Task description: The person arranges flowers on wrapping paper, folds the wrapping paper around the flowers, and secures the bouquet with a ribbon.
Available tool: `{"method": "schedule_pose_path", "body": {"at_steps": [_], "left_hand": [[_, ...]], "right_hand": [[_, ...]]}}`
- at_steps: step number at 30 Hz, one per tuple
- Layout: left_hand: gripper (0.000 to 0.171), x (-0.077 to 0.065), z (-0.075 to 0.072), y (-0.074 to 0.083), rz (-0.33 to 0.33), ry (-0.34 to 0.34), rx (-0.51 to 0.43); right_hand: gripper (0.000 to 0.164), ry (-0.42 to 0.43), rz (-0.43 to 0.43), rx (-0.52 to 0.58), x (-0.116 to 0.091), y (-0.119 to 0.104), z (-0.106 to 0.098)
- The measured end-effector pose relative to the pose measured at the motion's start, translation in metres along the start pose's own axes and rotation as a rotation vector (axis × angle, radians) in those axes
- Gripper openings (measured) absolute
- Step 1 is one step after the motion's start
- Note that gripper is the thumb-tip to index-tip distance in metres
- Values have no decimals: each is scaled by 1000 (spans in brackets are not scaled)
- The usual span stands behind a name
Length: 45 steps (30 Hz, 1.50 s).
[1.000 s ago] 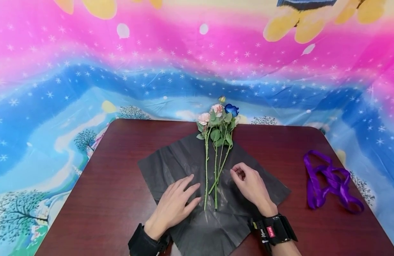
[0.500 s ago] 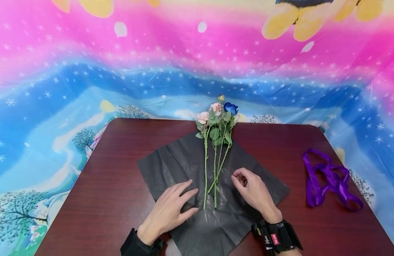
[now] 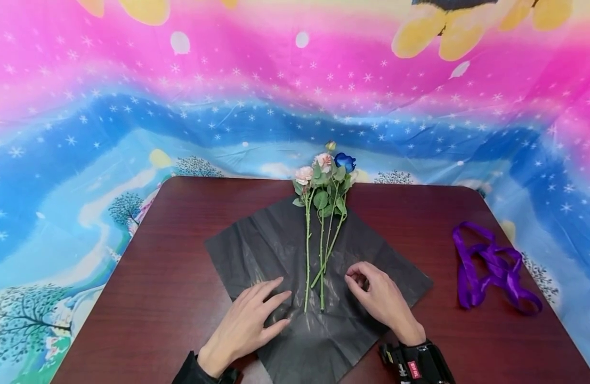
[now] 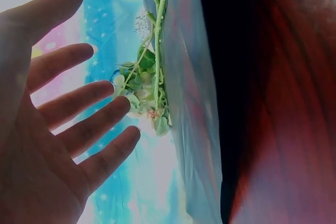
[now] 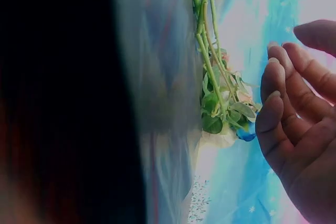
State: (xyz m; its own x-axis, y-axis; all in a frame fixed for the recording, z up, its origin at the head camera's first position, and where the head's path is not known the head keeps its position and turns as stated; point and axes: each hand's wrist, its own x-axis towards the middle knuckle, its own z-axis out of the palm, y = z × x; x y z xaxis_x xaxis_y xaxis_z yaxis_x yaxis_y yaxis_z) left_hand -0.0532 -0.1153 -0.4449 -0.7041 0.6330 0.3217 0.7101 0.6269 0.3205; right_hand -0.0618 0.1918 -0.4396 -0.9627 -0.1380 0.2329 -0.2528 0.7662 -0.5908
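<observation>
Several long-stemmed roses lie on a sheet of black wrapping paper (image 3: 256, 245), their heads toward the table's far edge. Among them are a pale pink rose (image 3: 304, 175), a blue rose (image 3: 345, 161) and a small yellowish bud (image 3: 330, 145). To the left of the green stems (image 3: 307, 256) my left hand (image 3: 249, 322) hovers over the paper, fingers spread and holding nothing, as the left wrist view confirms. On the stems' right side is my right hand (image 3: 383, 298), its fingers loosely bent. The right wrist view shows nothing in that hand (image 5: 304, 114).
A tangled purple ribbon (image 3: 491, 266) lies on the right part of the dark red-brown table (image 3: 155, 277). Behind the table hangs a colourful printed cloth (image 3: 275, 96). Each wrist wears a black strap (image 3: 421, 362).
Both hands have drawn back a little toward the near edge, the left one also sliding left, away from the stems. The flowers, paper and ribbon stay as they were.
</observation>
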Motion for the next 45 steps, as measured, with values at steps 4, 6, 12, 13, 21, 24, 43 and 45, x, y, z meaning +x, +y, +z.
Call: {"method": "schedule_pose_path", "body": {"at_steps": [4,6,12,13,21,24,43,45], "left_hand": [[49,-4,1,-1,15,11,-2],[52,-6,1,-2,25,14,9],[63,-12,2,-3,61,16,20],[65,-13,2,-3,66,16,17],[90,-22,4,-3,78,-20,-4],[94,-22,5,-3,79,-22,-8],[100,-30,-10,-3,85,-162,44],[100,-31,-11,-4,81,-179,37]], "right_hand": [[6,-22,2,7,-5,1,2],[7,-34,2,13,-8,2,4],[6,-81,-25,35,-18,1,10],[7,-90,-35,35,-19,1,11],[14,-82,-136,0,-26,3,17],[14,-98,-151,1,-28,2,17],[49,-320,-267,-63,-44,-11,8],[54,-360,-254,-57,-47,-11,6]]}}
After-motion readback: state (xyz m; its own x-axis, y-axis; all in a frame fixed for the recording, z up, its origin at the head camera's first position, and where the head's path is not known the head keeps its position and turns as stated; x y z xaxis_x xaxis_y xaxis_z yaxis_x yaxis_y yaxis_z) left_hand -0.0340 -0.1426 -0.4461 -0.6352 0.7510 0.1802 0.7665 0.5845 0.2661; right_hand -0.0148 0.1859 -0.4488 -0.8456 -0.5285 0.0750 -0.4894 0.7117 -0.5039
